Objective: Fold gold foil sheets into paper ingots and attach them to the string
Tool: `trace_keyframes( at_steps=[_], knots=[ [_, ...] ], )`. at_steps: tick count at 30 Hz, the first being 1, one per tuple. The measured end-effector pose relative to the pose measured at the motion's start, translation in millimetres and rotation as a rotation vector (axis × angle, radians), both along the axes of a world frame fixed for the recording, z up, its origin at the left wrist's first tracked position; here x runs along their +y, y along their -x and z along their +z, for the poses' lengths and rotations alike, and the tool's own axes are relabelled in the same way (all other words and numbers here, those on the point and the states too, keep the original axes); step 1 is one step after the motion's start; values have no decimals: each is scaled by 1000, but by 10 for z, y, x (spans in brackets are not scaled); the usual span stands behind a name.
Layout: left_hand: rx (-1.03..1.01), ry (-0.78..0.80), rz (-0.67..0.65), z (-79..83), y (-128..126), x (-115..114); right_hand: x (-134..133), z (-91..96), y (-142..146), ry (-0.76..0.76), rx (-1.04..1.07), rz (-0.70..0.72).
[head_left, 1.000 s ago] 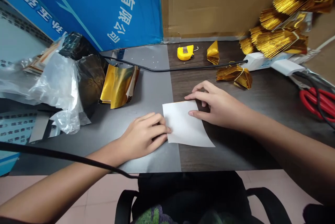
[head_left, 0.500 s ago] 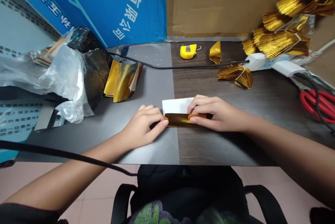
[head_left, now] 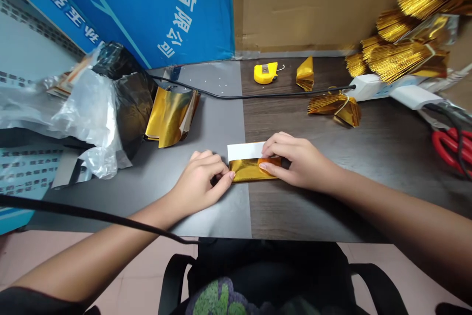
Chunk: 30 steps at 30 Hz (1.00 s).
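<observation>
A sheet of gold foil paper [head_left: 243,171] lies on the table near its front edge, its lower part folded up so the gold side shows. A white strip of its back remains visible above the fold. My left hand [head_left: 204,177] holds the sheet's left end, thumb at the lower left corner and fingers curled. At the right part, my right hand [head_left: 295,160] grips the folded layer, thumb low on the gold and fingertips over the white strip. The sheet's right end is partly hidden under that hand.
Behind are a yellow tape measure [head_left: 265,73], a folded gold piece [head_left: 305,74] and a tied gold bundle [head_left: 334,104]. A black cable [head_left: 258,95] runs to a white power strip [head_left: 368,85]. Red-handled scissors [head_left: 444,150] lie right; a gold paper stack [head_left: 169,116] stands left.
The gold flap now lies flatter and catches more light. My right hand has shifted slightly left along the fold; my left hand has hardly moved.
</observation>
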State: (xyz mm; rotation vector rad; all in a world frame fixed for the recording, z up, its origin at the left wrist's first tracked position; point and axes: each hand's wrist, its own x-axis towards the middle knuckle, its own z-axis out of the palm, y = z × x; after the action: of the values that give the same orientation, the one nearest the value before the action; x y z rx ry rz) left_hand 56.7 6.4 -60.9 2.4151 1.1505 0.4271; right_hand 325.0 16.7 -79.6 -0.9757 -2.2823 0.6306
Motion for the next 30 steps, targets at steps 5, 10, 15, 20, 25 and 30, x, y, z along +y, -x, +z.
trace_keyframes(
  at_steps=[5, 10, 15, 20, 25, 30],
  knots=[
    [4, -17, 14, -16, 2, -9, -14, -8, 15, -16, -4, -25],
    [19, -25, 26, -17, -14, -14, -26, -22, 27, -25, -11, -49],
    [27, -48, 55, -18, -24, -19, -20, -23, 48, -42, -22, -61],
    [22, -66, 69, -21, -38, -10, -18, -30, 57, -43, -38, -62],
    [47, -72, 89, -25, -57, 16, -11, -34, 47, -49, -29, -56],
    [54, -92, 78, -30, -67, 39, 4, -57, 42, -65, -35, -75]
  ],
)
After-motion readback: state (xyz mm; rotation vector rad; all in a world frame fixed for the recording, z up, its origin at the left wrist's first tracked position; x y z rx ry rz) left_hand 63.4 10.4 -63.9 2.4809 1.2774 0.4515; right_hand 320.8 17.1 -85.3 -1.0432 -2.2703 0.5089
